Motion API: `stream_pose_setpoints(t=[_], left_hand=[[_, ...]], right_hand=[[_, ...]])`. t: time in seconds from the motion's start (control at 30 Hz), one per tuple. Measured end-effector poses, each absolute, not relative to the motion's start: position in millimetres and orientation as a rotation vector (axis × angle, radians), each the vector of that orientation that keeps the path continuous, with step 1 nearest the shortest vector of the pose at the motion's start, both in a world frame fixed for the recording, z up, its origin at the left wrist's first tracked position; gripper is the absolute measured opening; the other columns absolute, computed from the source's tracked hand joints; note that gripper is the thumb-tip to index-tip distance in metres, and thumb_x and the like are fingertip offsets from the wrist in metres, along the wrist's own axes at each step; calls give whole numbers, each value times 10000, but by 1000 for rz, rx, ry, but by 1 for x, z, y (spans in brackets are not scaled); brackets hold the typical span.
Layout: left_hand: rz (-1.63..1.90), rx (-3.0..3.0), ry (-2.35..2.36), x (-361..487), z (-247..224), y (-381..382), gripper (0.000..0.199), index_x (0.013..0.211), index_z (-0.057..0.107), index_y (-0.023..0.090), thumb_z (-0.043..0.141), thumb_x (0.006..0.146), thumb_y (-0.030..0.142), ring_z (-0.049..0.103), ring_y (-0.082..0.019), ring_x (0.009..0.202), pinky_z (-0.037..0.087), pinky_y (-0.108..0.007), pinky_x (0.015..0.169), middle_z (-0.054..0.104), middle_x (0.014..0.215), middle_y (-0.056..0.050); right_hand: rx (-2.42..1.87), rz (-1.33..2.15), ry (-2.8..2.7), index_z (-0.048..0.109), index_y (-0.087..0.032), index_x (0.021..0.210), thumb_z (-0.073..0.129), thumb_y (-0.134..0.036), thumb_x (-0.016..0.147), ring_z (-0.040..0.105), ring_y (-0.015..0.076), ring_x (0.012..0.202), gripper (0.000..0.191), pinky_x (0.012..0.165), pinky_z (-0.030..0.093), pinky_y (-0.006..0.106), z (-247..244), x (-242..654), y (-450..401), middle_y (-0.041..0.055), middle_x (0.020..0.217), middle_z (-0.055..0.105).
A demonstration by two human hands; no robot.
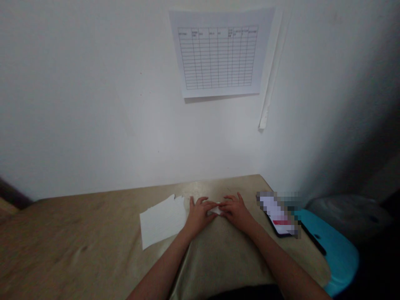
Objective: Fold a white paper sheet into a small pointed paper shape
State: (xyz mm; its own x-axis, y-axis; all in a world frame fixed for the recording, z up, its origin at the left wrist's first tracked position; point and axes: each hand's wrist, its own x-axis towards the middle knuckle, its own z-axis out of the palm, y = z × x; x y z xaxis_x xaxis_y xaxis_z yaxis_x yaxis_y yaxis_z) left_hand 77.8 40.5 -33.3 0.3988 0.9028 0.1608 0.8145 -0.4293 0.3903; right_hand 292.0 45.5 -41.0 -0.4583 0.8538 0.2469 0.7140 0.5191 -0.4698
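here, fingers [209,204] on small paper [216,211] between torn sheet [164,223] and table's right edge [316,259]

Torn paper [164,223] is blocking the way beside the left hand [203,210]; bare tabletop [252,196] is running between the right hand [234,210] and phone [276,214].

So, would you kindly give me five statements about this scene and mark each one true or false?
1. The fingers of the left hand and right hand meet at a small white piece. True.
2. A larger white sheet lies beside the left hand. True.
3. That larger white sheet has only straight edges. False: its upper edge is ragged.
4. A phone lies to the right of the right hand. True.
5. The phone lies face down. False: its screen faces up.
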Motion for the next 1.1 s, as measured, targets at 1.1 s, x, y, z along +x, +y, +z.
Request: stream_pose_setpoints(t=[1.1], left_hand=[[684,2125,1695,96,-33,43,90,856,744,279,664,873,317,531,-273,1213,5,-741,1127,740,1070,-5]], right_hand=[[-1520,517,-2026,721,-265,835,590,-287,893,489,266,1248,144,1119,4,682,-48,281,51,21,1099,724]])
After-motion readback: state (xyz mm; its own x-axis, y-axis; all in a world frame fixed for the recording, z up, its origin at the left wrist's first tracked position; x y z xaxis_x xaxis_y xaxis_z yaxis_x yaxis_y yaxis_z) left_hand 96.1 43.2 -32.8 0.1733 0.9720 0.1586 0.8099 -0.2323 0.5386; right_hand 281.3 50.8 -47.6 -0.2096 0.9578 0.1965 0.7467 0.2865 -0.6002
